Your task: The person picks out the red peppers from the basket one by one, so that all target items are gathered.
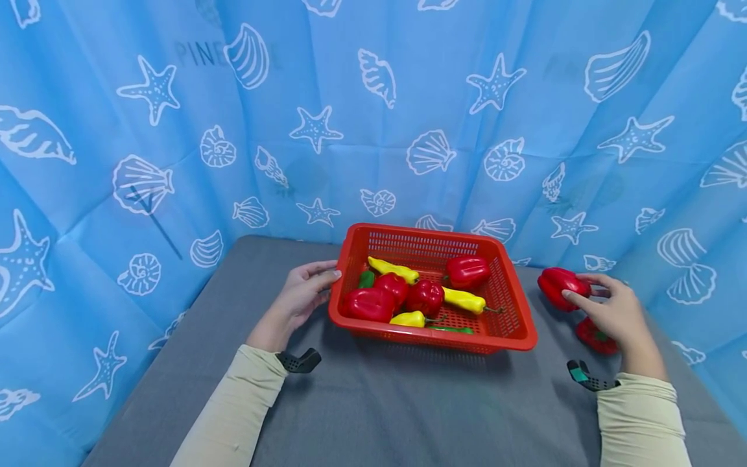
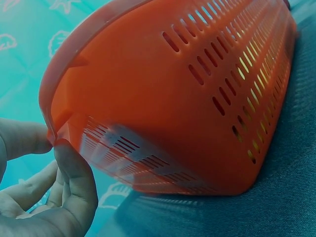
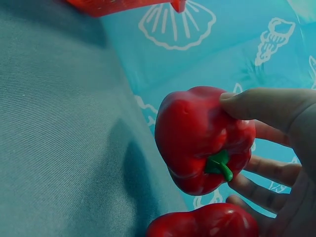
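The left hand (image 1: 299, 296) pinches the left rim of a red plastic basket (image 1: 432, 335); in the left wrist view thumb and finger meet on the rim of the basket (image 2: 148, 98). Inside lie several red bell peppers (image 1: 369, 305), yellow long peppers (image 1: 463, 299) and green ones, partly hidden. Right of the basket, the right hand (image 1: 617, 311) grips a red bell pepper (image 1: 561, 287). The right wrist view shows this pepper (image 3: 190, 133) above the cloth, its green stem toward the camera, with the thumb on top and fingers behind.
A second red bell pepper (image 1: 596, 336) lies on the grey cloth (image 1: 408, 408) beside the right hand. Behind the table hangs a blue curtain (image 1: 350, 175) with white shells and starfish, which also runs along both sides.
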Available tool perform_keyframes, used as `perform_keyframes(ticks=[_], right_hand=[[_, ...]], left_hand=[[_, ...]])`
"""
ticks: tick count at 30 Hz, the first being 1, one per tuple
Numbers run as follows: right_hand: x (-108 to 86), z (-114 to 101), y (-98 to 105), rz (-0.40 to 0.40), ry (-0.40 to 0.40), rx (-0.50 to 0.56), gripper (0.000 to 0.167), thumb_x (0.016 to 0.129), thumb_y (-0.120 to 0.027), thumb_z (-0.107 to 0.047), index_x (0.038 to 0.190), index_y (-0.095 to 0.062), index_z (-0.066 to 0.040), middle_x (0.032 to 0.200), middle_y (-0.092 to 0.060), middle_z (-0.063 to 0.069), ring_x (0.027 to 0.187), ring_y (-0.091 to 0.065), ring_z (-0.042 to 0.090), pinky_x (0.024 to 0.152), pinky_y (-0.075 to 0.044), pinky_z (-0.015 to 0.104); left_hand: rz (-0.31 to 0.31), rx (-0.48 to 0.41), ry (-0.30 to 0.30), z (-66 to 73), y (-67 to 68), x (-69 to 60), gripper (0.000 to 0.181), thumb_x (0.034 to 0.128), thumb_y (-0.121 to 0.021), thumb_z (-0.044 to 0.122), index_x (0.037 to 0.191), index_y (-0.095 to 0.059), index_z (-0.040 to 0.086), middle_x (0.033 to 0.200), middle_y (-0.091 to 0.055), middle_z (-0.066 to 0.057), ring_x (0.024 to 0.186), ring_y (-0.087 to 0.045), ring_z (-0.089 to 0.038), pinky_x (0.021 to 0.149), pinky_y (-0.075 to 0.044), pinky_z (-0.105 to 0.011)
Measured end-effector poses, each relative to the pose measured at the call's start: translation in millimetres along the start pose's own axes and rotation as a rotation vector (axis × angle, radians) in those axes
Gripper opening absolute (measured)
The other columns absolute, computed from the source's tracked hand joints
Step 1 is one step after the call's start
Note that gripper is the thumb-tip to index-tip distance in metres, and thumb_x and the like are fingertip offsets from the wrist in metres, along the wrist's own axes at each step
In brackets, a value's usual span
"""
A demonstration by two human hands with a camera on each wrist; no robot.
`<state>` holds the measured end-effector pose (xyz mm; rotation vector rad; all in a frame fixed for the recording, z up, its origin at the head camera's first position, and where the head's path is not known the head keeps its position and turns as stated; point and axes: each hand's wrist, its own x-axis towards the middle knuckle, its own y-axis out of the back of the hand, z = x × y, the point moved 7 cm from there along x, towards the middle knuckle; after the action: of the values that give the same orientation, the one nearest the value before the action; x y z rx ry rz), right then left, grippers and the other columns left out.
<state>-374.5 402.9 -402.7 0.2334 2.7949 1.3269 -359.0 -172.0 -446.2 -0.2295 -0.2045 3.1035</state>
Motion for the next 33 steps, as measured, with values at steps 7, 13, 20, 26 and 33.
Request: perform_keyframes(ticks=[7,13,20,26,33], right_hand=[[0.9,0.8,-1.8,-0.004,0.013,-0.023,0.081,0.099,-0.074,-0.040,0.158,-0.038,0.004,0.150,-0.033,0.044,0.129,-0.038,0.065,0.063,-0.063,0.047],[0.5,2.1,-2.6,-0.001,0.025,-0.034,0.080,0.099,-0.074,-0.039,0.156,-0.039,0.004,0.149,-0.034,0.044,0.129,-0.038,0.065,0.064,-0.063,0.049],[2.2,4.7,-3.1,-0.002,0.032,-0.050,0.079,0.099,-0.074,-0.040,0.156,-0.041,0.004,0.148,-0.036,0.043,0.129,-0.039,0.064,0.066,-0.063,0.050],[3.5,6.1,-2.5,0.007,0.049,-0.060,0.076,0.098,-0.076,-0.036,0.153,-0.043,0.005,0.146,-0.038,0.043,0.128,-0.040,0.064,0.067,-0.063,0.052],[3.7,10.2,-6.0,-0.018,0.043,-0.076,0.077,0.098,-0.075,-0.037,0.153,-0.042,0.006,0.147,-0.039,0.043,0.127,-0.041,0.064,0.070,-0.063,0.054]], left_hand=[[-0.004,0.001,-0.012,0.4,0.3,-0.8,0.049,0.0999,-0.075,0.027,0.145,-0.063,0.014,0.145,-0.065,-0.011,0.121,-0.068,-0.025,0.096,-0.063,-0.035],[-0.007,0.003,-0.011,1.0,-0.2,-1.5,0.049,0.1000,-0.075,0.027,0.145,-0.062,0.014,0.145,-0.064,-0.011,0.121,-0.068,-0.025,0.096,-0.063,-0.035],[-0.012,0.003,-0.010,2.9,-0.4,-2.8,0.049,0.0996,-0.076,0.028,0.145,-0.063,0.015,0.145,-0.064,-0.011,0.121,-0.068,-0.025,0.096,-0.063,-0.035],[-0.010,0.003,-0.010,4.1,0.0,-3.4,0.048,0.1002,-0.075,0.027,0.145,-0.063,0.013,0.145,-0.065,-0.011,0.120,-0.068,-0.025,0.096,-0.063,-0.035],[-0.007,0.011,-0.009,2.3,-0.2,-3.6,0.049,0.1004,-0.075,0.027,0.145,-0.062,0.014,0.145,-0.064,-0.011,0.121,-0.068,-0.025,0.098,-0.062,-0.036]])
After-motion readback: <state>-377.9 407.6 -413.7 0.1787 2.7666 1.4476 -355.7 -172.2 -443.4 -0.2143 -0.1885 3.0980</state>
